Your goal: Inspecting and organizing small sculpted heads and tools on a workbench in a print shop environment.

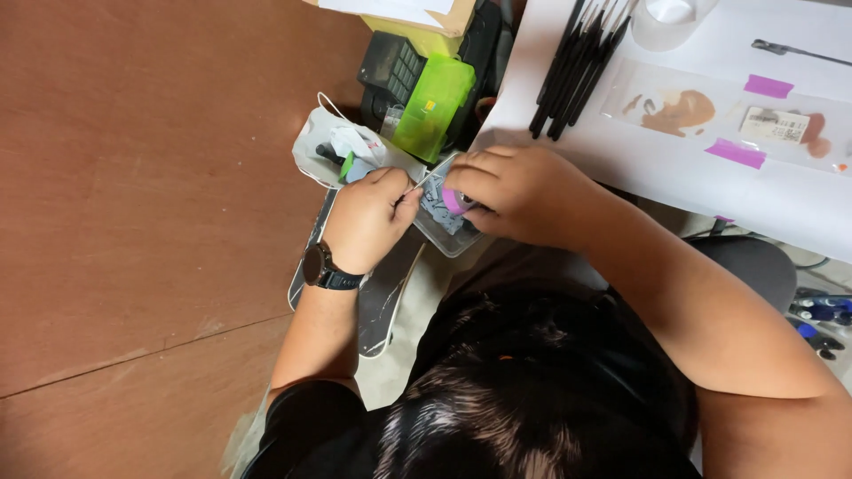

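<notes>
While my left hand [368, 217] pinches a thin wire [426, 180], my right hand [519, 195] is closed around a small purple roll [455, 202]. Both look light; the wire looks bendy, so I would pinch it near its end. They sit between my hands, over a small clear tray [448, 238].

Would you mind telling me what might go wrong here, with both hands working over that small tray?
The left hand pinches a thin tool near the right hand's fingers, so a slip may prick them. The small clear tray sits at the table's edge and might tip off. The black brushes lie loose close by and could be knocked.
</notes>
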